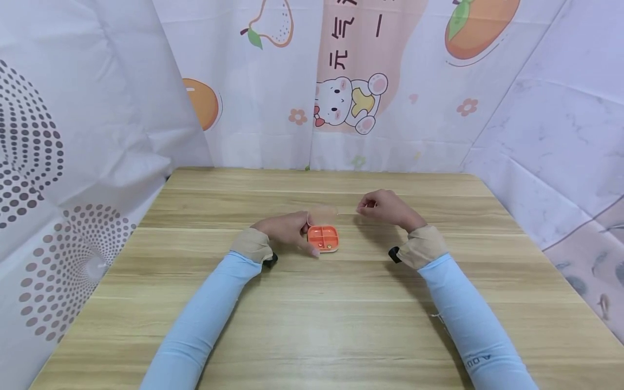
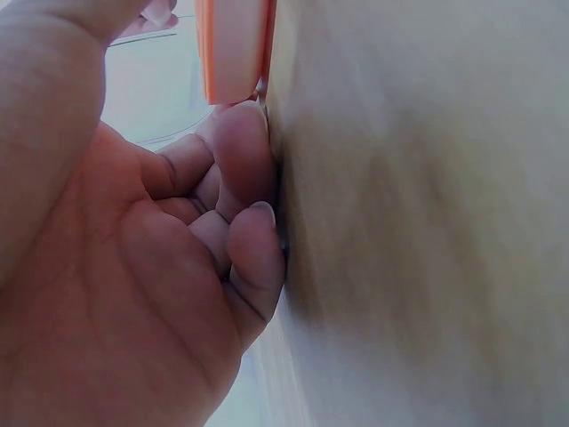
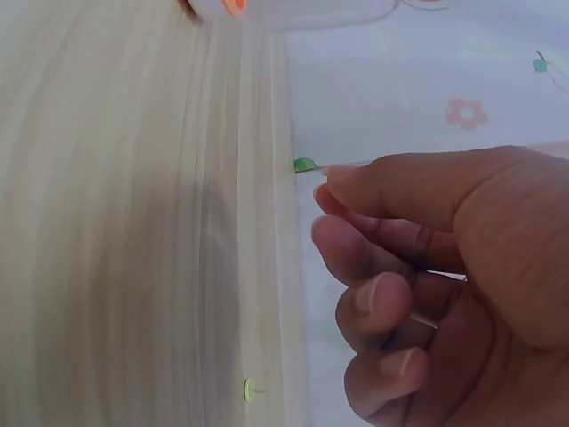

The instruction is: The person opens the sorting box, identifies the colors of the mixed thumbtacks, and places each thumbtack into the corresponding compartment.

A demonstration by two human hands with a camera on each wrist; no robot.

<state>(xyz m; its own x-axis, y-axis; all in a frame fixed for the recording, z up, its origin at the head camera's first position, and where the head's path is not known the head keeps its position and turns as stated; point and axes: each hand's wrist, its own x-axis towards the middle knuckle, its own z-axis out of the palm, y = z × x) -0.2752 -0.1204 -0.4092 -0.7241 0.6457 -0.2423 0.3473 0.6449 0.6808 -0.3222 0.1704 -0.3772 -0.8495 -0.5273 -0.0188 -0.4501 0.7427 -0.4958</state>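
Observation:
A small orange box [image 1: 323, 239] with several compartments sits on the wooden table, its see-through lid [image 1: 323, 215] raised at the back. Two tiny pieces lie in its front compartments. From the left, my left hand [image 1: 288, 229] holds the box, thumb at the front corner and fingers at the far side. The left wrist view shows curled fingers against the table beside the box's edge [image 2: 238, 53]. Right of the box, my right hand [image 1: 390, 208] hovers loosely curled, thumb and index tips together. Nothing shows between them. Nearby is a small yellow-green disc with a thin stem [image 3: 250, 390].
The wooden table [image 1: 312, 314] reaches back to a white printed curtain [image 1: 263, 108]. More cloth hangs along the left [image 1: 97, 162] and right sides. Dark wrist straps show beneath both cuffs.

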